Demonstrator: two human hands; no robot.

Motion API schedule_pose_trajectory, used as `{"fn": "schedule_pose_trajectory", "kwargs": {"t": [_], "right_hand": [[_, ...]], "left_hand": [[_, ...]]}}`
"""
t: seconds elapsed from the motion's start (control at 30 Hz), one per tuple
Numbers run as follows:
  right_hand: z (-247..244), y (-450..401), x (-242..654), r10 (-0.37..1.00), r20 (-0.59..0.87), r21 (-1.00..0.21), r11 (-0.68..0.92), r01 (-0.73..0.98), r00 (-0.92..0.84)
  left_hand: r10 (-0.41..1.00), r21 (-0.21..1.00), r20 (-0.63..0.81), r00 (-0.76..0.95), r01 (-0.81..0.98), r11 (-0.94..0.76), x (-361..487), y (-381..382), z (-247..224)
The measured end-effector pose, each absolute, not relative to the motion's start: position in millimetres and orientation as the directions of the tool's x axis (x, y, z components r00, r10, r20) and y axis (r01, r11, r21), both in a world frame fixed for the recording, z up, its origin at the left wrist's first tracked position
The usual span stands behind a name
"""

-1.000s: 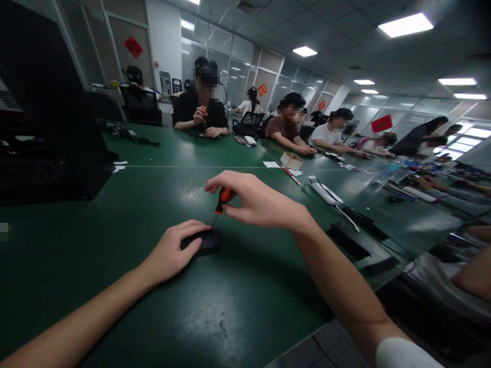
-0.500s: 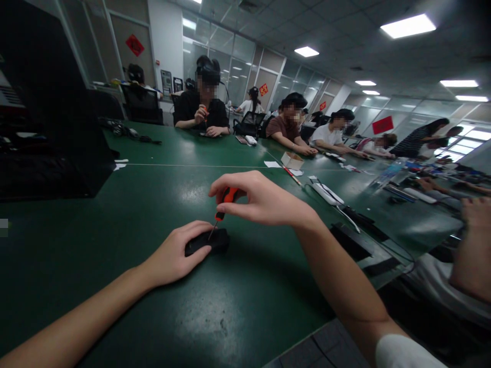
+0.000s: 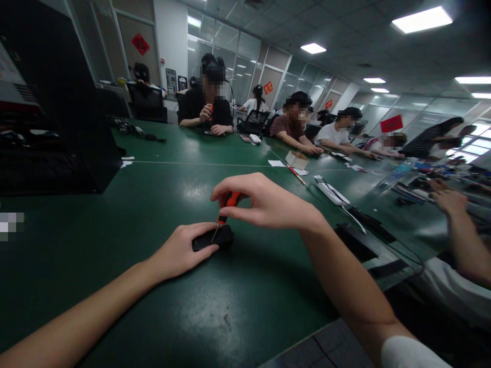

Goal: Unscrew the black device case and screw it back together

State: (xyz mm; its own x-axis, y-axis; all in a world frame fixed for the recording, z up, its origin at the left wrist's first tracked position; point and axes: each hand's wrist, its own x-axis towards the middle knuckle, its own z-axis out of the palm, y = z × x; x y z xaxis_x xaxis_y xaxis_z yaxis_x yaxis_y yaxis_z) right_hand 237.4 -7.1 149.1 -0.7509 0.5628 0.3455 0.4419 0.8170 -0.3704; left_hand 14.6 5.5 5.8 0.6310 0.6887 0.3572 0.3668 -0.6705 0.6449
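In the head view, your two bare hands meet at the middle of the frame over one small black object (image 3: 226, 237) on the green table (image 3: 153, 312). Your left hand (image 3: 190, 248) grips it, fingers along the far side and thumb along the near. Your right hand (image 3: 264, 202) has its fingers closed around one orange-and-black screwdriver (image 3: 232, 199), tilted, its shaft running down to the object's top. You count four red signs, one of them (image 3: 140, 44) at upper left.

Your fingers cover part of the handle and the object's left end; the exact spot under the screwdriver's tip is too small to make out. The large black case (image 3: 65, 112) is cut off by the left edge, and the items at far right are blurred.

One open cardboard box (image 3: 297, 160) stands right of centre; you cannot tell what it holds. Dark, indistinct items show within the case.
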Motion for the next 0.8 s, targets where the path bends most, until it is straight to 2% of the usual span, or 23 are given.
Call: {"fn": "schedule_pose_trajectory", "kwargs": {"t": [0.37, 0.67, 0.8], "right_hand": [[147.5, -11.5, 232.6, 0.567, 0.361, -0.236, 0.823, 0.516, -0.74], [153.3, -22.1, 230.7, 0.47, 0.3, -0.261, 0.878, 0.402, -0.83], [153.5, -23.6, 231.6, 0.54, 0.275, -0.242, 0.84, 0.486, -0.796]], "left_hand": [[0.696, 0.654, 0.35, 0.626, 0.369, -0.661, 16.7, 4.7, 9.4], [0.695, 0.649, 0.357, 0.624, 0.369, -0.665, 14.7, 6.6, 3.9], [0.693, 0.648, 0.354, 0.628, 0.37, -0.666, 15.9, 4.6, 7.2]]}}
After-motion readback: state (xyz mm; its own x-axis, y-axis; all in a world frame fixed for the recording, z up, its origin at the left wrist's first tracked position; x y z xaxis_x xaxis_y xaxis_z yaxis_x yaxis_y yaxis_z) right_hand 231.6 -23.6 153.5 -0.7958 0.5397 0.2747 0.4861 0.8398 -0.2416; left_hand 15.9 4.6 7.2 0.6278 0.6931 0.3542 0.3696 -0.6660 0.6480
